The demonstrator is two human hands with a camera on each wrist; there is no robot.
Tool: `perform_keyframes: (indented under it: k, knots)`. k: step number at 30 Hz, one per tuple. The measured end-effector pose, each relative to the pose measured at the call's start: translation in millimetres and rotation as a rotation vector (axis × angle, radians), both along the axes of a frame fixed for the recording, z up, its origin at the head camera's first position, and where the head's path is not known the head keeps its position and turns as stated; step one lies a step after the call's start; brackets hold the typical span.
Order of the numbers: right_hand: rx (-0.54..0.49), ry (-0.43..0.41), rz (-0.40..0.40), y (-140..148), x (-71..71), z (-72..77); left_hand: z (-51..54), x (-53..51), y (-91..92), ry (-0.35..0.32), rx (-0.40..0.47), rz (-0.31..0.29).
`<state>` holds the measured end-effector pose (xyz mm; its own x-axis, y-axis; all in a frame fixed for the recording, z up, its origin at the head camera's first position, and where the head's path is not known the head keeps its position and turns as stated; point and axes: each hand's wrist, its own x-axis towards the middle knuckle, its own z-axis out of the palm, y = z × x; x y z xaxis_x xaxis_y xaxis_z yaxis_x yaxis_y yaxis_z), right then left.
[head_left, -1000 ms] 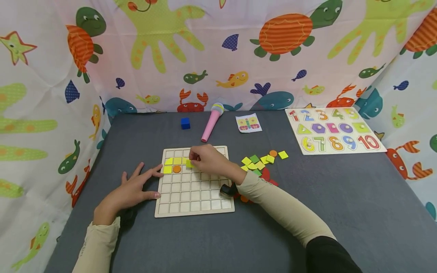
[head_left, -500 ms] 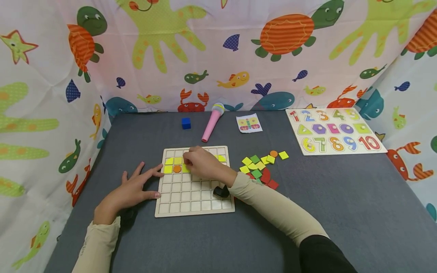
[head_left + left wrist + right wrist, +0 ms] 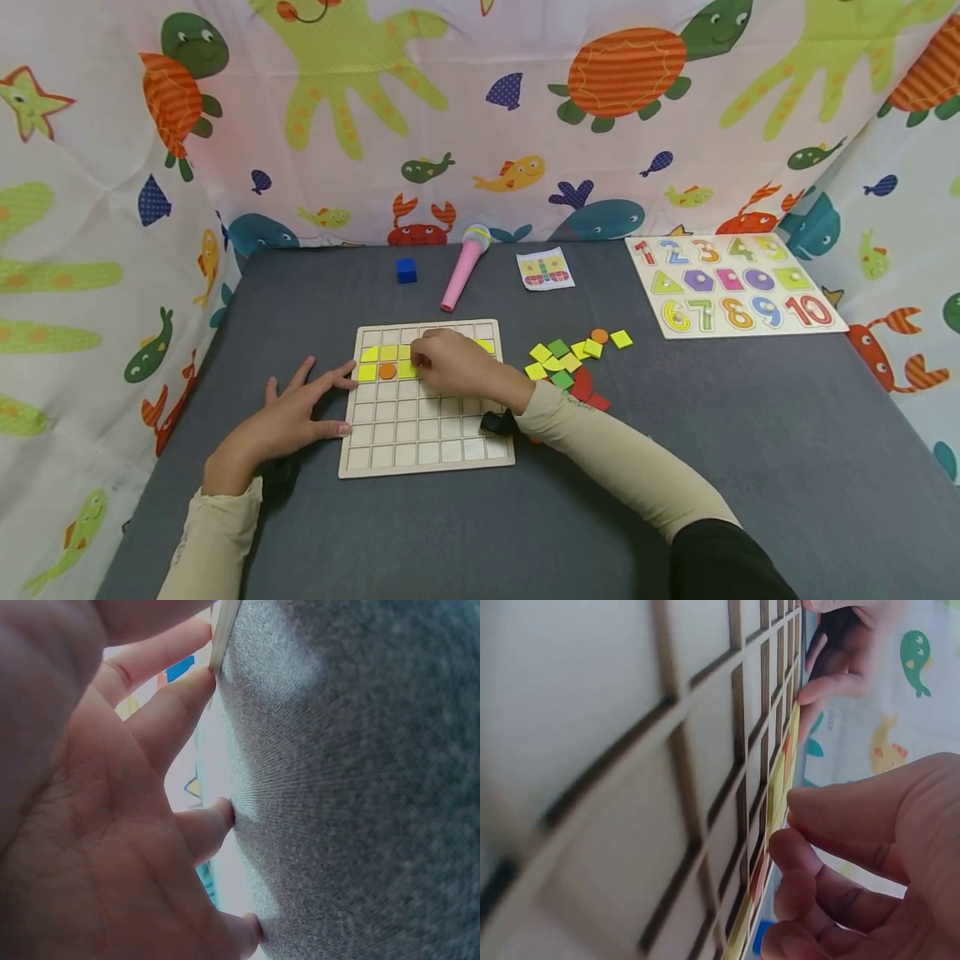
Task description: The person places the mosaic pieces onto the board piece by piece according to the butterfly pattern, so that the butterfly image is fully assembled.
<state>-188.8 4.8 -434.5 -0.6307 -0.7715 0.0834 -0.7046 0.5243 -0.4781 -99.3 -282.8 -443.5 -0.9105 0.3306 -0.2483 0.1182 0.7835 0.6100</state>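
Note:
A wooden grid board (image 3: 429,435) lies on the grey table. At its left edge my left hand (image 3: 281,423) rests with spread fingers; in the left wrist view two fingertips touch the board's side. My right hand (image 3: 461,367) is over the upper rows, its fingertips beside a yellow square tile (image 3: 407,370). To the left of that tile are an orange round tile (image 3: 387,372) and more yellow tiles (image 3: 367,372). The right wrist view shows the thumb and bent fingers (image 3: 796,889) close together, with no tile visible between them. This hand hides part of the board.
Loose yellow, green, red and orange tiles (image 3: 570,363) lie right of the board, partly behind the right sleeve. Further back are a blue cube (image 3: 406,271), a pink toy microphone (image 3: 463,271), a pattern card (image 3: 545,269) and a number puzzle board (image 3: 738,287).
My right hand has moved left with a yellow tile, which now lies in the second row; the fingers have since drawn slightly right of it. The left hand has stayed put.

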Motion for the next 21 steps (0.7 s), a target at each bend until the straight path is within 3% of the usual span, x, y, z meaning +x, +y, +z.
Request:
perform_keyframes:
  k: [21]
  knots:
    - [-0.14, -0.181, -0.165, 130, -9.7, 13.1, 1.0, -0.7, -1.3, -0.028, 0.019, -0.007]
